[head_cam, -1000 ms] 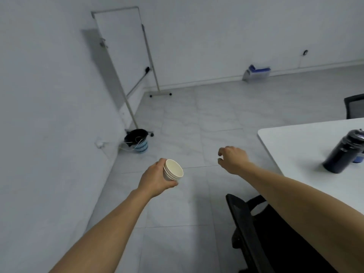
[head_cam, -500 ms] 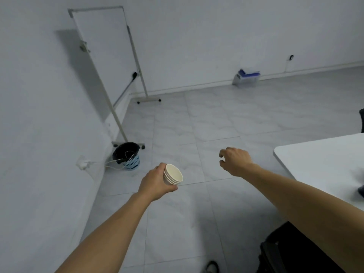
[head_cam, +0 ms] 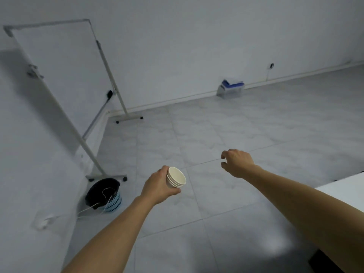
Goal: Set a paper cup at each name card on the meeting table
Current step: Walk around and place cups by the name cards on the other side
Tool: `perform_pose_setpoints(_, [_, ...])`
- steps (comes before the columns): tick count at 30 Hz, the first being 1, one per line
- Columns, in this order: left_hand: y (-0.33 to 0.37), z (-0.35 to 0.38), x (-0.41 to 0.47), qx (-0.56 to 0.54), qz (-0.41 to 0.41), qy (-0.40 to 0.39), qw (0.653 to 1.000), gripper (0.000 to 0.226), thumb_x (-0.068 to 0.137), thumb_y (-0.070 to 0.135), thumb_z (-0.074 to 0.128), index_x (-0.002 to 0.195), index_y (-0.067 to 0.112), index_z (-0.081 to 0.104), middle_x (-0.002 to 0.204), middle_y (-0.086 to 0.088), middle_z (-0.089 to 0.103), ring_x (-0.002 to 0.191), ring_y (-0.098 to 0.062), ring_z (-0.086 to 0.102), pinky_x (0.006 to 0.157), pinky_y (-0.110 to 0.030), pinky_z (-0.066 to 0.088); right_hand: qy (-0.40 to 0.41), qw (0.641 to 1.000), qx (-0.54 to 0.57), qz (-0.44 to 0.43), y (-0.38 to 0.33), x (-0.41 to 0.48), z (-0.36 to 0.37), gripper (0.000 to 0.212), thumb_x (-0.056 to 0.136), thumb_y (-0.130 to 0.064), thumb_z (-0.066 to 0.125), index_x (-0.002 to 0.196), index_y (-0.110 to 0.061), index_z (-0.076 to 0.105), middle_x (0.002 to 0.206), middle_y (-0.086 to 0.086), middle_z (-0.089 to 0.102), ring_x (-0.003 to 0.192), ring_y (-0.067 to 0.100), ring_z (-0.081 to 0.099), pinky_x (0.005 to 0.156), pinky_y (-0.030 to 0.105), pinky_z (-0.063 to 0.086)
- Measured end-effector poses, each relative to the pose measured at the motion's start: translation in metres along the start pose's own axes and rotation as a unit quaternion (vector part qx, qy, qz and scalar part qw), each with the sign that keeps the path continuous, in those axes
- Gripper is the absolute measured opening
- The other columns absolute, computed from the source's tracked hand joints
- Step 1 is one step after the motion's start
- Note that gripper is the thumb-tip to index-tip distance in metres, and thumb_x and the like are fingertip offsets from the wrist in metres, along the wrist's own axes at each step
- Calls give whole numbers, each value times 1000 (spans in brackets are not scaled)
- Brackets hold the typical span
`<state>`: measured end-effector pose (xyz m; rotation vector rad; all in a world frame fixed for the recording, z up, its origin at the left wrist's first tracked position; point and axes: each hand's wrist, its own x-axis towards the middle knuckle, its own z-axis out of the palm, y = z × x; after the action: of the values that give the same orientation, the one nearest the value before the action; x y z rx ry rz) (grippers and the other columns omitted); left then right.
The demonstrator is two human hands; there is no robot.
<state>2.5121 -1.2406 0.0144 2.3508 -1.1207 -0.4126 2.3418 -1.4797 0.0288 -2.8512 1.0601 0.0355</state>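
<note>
A stack of paper cups (head_cam: 175,177) is gripped in the left hand (head_cam: 158,187) — mouths tipped rightward. The right hand (head_cam: 237,162) is held empty, fingers loosely curled, above the floor (head_cam: 226,131) — near the table (head_cam: 346,191).

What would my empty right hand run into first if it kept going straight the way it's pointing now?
Probably nothing nearby. The right hand points up-left over bare grey tiled floor; the stack of white paper cups sits lower left, seemingly off that line, though depth is unclear.

Left hand (head_cam: 157,187) grips stacked paper cups (head_cam: 175,177) (mouths sideways); right hand (head_cam: 237,162) empty.
</note>
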Motion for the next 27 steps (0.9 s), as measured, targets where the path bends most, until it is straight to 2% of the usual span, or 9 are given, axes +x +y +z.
perform_pose_setpoints(6, [-3,3,145,15,41,-32,999,70,59,46,85,116,25,52,111,2,65,101,-22,61,83,-36,52,-21,999,-1,42,25,111,14,36,96,-35,52,127,-20,60,126,5,62,111,30,61,86,36,50])
perform_pose_setpoints(13, [16,3,346,21,114,-87,989,69,59,45,86,116,24,52,111,2,65,101,-22,61,82,-36,53,-12,988,24,154,78,253,6,34,95,-35,53,125,-21,60,124,4,64,111,28,61,82,35,47])
perform_pose_setpoints(18, [80,31,468,34,191,-153,969,70,58,44,86,116,24,51,110,2,65,102,-23,61,84,-38,53,-9,975,42,217,133,299,-4,36,96,-34,51,129,-20,59,124,5,62,110,29,61,83,34,48])
perform_pose_setpoints(21, [121,68,514,27,230,-192,954,68,58,43,86,115,26,52,106,3,65,98,-23,61,79,-38,54,-22,962,48,269,185,309,1,36,96,-33,51,129,-20,59,125,5,62,110,29,61,82,34,47])
perform_pose_setpoints(23, [155,101,551,28,254,-216,942,66,58,42,85,113,27,52,103,4,65,95,-22,61,75,-38,55,-30,946,53,319,231,318,5,36,96,-33,52,129,-21,59,125,4,62,111,28,61,81,33,46])
perform_pose_setpoints(27, [224,154,615,33,296,-248,922,68,59,43,85,115,27,51,106,4,66,98,-21,61,80,-36,53,-21,921,71,382,322,339,7,36,95,-34,53,128,-22,60,125,3,62,112,27,60,78,31,43])
